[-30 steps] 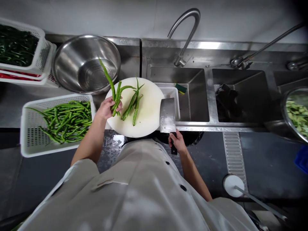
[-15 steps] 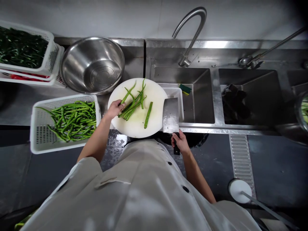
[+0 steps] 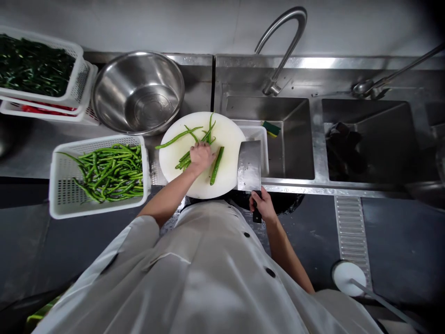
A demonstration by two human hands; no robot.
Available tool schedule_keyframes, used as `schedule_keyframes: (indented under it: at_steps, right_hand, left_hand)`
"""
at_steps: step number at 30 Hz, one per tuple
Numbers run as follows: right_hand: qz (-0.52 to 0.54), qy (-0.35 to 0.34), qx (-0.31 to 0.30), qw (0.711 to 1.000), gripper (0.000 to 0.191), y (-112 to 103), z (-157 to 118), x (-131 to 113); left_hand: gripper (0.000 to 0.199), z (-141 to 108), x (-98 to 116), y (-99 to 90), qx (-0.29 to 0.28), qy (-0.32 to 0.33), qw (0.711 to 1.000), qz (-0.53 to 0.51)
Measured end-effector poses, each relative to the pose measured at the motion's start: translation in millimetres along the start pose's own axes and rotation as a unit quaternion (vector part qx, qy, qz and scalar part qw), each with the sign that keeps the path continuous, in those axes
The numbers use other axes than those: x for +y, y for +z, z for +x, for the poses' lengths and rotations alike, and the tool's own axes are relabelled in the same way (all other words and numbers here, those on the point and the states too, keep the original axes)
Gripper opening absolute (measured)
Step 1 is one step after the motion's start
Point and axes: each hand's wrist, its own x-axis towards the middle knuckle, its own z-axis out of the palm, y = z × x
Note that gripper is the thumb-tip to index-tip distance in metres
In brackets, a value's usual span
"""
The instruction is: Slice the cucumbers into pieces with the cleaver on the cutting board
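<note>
My left hand [image 3: 202, 157] is palm down over a small bunch of long green beans [image 3: 183, 160] on a round white cutting board [image 3: 222, 125]. Its fingers curl around the bunch, and bean ends stick out on either side. One loose bean [image 3: 175, 139] lies at the board's left edge. Right of the hand rests a cut bundle of short green lengths [image 3: 217, 166]. My right hand [image 3: 263, 204] grips the black handle of a cleaver [image 3: 249, 164], its broad blade beside the board's right edge.
A white basket [image 3: 57, 185] of green beans sits left of the board. Behind are a steel bowl [image 3: 114, 83] and stacked baskets [image 3: 79, 69] of dark greens and something red. To the right, a sink [image 3: 292, 139] holds a sponge [image 3: 271, 129] and a white basket [image 3: 262, 134], under a faucet [image 3: 299, 28].
My left hand has moved right, from the bunch's left end to its middle. One bean now lies loose at the left. My right hand and the cleaver have stayed about the same.
</note>
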Motion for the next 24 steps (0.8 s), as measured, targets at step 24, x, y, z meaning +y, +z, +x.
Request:
schedule_keyframes:
  at_steps: [24]
  right_hand:
    - [-0.003, 0.006, -0.014, 1.0, 0.046, 0.0, 6.4, -5.5]
  left_hand:
    - [0.035, -24.4, -104.6, 2.4, 0.008, 0.035, 0.995, -0.089]
